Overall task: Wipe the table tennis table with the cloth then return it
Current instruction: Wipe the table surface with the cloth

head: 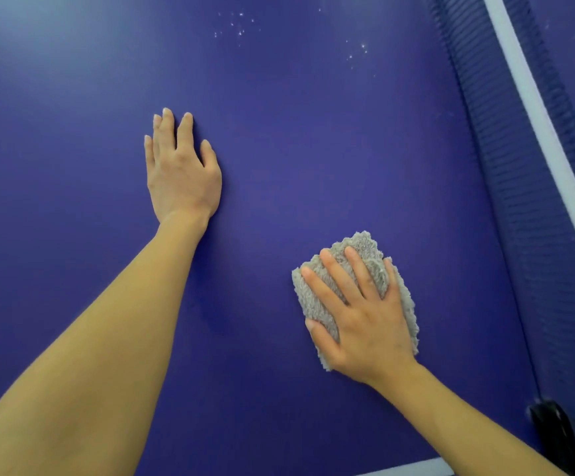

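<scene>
from my seat i see both bare arms reaching out over the dark blue bench (296,132), which fills nearly the whole view. the left hand (181,173) lies flat on the bare surface, palm down, fingers straight and close together, holding nothing. the right hand (365,321) is spread wide and presses down on the cloth (368,244), fingers straight and fanned across its top, thumb out along its left edge. the cloth is a grey-beige fluffy wad, bunched under the palm, lying on the bench to the right of and nearer than the left hand, well apart from it. just to the right of the cloth runs the net (506,166), a dark blue mesh crossing the view on a slant from top centre-right down to the lower right corner, with a white band (537,101) along its top edge; it stands between the cloth and the blue surface beyond it. at the net's near end a black clamp (550,427) grips the edge of the bench. a scatter of small white specks (241,25) sits on the surface far ahead of the left hand, and more toward the net. a white edge line (413,468) shows at the very bottom, beside the right forearm.
</scene>
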